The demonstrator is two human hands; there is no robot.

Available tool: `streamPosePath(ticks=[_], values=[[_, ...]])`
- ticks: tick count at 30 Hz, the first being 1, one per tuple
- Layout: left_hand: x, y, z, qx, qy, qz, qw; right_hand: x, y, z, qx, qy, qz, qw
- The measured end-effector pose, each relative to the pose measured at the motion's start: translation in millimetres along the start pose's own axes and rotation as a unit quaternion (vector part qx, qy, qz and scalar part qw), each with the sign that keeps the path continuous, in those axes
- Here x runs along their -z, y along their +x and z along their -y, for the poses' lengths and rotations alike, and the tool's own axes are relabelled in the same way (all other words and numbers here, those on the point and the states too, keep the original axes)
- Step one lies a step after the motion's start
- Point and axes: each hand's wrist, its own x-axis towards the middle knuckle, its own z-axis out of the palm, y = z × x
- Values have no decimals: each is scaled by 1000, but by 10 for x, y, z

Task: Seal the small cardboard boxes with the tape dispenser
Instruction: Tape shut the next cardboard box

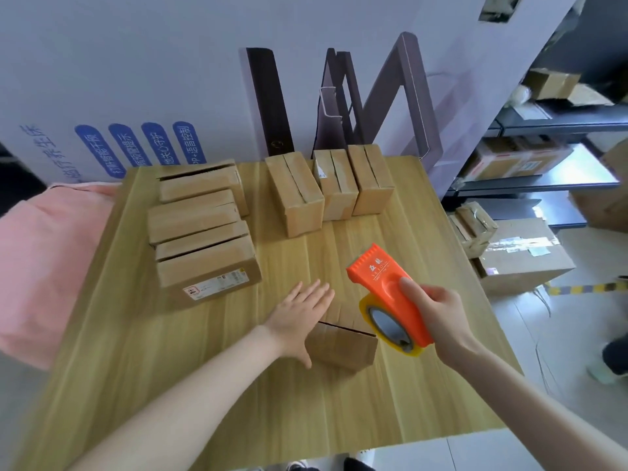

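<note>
Small box: is lying on the wooden surface in the lower centre of the frame, its flaps folded down and a dark seam showing along its top.
Left hand: is resting palm down on the box's left end, fingers straight and spread, thumb pointing down beside the box's near side.
Tape dispenser: orange, is hanging just above the box's right end, its toothed edge pointing towards the top of the frame; a yellowish tape roll is sitting in its lower part.
Right hand: is gripping the dispenser's body from the right, fingers wrapping round it and the thumb lying on its upper face.
Left boxes: four are lying close together in a row running up the left of the surface; the nearest is showing a printed label.
Back boxes: three are standing side by side at the far edge, upper centre, seams facing up.
Pink cloth: is lying at the left edge.
White board: is standing behind the surface, bearing blue labels.
Shelves: are holding cartons at the right.
Large carton: is sitting on the floor below them.
</note>
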Motion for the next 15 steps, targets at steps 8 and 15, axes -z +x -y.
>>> streamPosePath(ticks=[8,15], values=[[851,-290,-146,197,-528,-232,793,55,-207,104,52,-29,-9,998],[1343,-368,-325,168,-644,-251,702,110,-211,240,92,-61,23,994]])
